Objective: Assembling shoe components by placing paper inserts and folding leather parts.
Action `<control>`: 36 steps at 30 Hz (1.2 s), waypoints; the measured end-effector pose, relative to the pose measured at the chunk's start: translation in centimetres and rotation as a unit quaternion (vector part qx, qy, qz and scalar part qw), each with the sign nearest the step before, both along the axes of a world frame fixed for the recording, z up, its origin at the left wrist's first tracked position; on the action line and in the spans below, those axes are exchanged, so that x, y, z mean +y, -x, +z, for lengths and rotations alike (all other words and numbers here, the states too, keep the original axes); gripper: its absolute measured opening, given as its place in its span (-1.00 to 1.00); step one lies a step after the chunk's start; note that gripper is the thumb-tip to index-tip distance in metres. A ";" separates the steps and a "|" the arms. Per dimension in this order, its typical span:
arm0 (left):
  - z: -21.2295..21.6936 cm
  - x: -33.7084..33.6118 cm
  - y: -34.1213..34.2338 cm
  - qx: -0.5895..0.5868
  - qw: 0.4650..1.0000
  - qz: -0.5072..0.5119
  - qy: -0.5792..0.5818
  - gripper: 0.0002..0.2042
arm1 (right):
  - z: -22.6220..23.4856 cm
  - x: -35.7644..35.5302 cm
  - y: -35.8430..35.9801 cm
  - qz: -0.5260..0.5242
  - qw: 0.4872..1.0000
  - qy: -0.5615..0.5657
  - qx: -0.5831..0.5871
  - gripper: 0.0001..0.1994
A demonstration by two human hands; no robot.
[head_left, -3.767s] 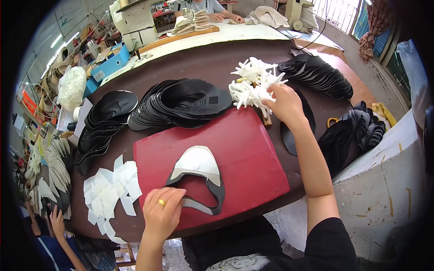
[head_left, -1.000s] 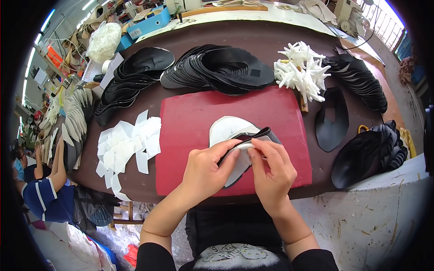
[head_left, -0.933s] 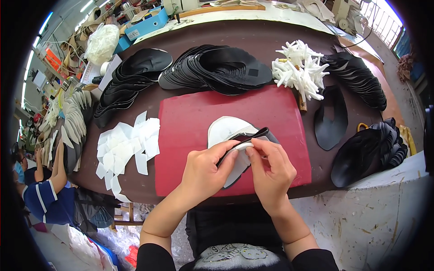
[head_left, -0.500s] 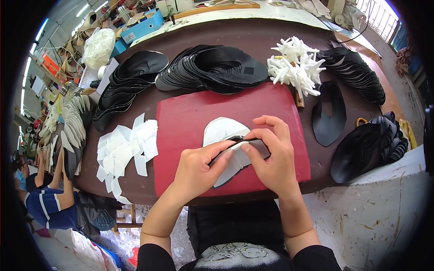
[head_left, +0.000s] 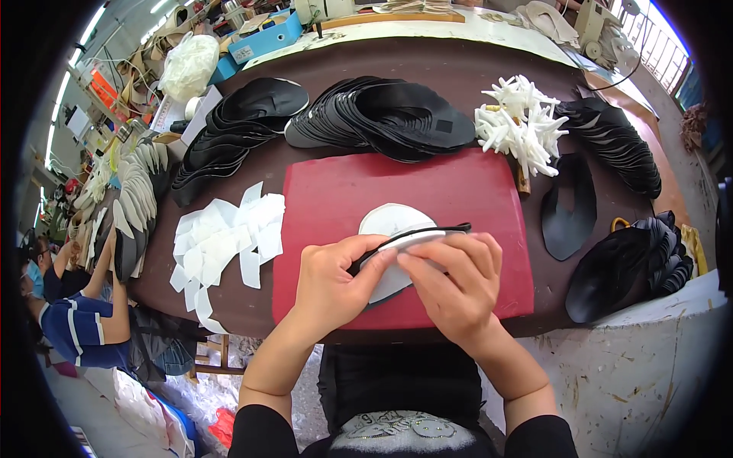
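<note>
Above the red mat (head_left: 336, 191), both my hands hold a black shoe upper piece (head_left: 437, 231) with a pale underside, its dark edge turned up in a curve. My left hand (head_left: 332, 282) pinches the left end between thumb and fingers. The fingers of my right hand (head_left: 458, 286) are bent along the right part of the edge, thumb beneath. A white rounded piece (head_left: 395, 219) shows behind the hands, over the mat; whether it joins the held upper I cannot tell. My fingers hide part of the held edge.
Loose white strips (head_left: 229, 237) lie left of the mat. Stacked black uppers (head_left: 412, 122) stand behind it, with white finger-shaped pieces (head_left: 519, 126) to their right. A single black upper (head_left: 569, 217) and a bundled black pile (head_left: 611, 267) lie rightward. Another person (head_left: 84, 328) works at far left.
My right hand has shifted its grip, its fingers now closer together and curled. The upper's black edge now shows as a long curve reaching right. The whole view has shifted slightly.
</note>
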State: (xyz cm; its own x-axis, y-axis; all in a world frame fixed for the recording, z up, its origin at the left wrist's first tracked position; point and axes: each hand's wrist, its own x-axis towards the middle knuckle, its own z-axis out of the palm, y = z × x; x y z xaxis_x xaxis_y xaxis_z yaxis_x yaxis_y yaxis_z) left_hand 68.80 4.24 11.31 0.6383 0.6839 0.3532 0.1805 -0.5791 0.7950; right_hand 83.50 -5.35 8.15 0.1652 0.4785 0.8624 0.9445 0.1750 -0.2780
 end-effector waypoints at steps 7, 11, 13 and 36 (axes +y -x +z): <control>1.0 -0.1 1.4 -0.008 0.995 -0.064 0.072 -0.71 | -0.7 1.1 0.7 -0.027 0.995 -0.038 -0.089 -0.83; 1.8 -0.3 1.8 0.045 0.982 -0.061 0.171 -0.65 | -0.3 1.8 0.5 -0.005 0.995 -0.050 -0.089 -0.82; 1.7 -0.3 2.1 0.042 0.982 -0.062 0.175 -0.65 | -0.4 1.9 0.7 0.000 0.995 -0.051 -0.082 -0.82; 1.5 0.2 2.8 0.053 0.998 -0.011 0.040 -0.81 | 5.1 0.6 -1.4 0.072 0.993 0.096 0.010 -0.77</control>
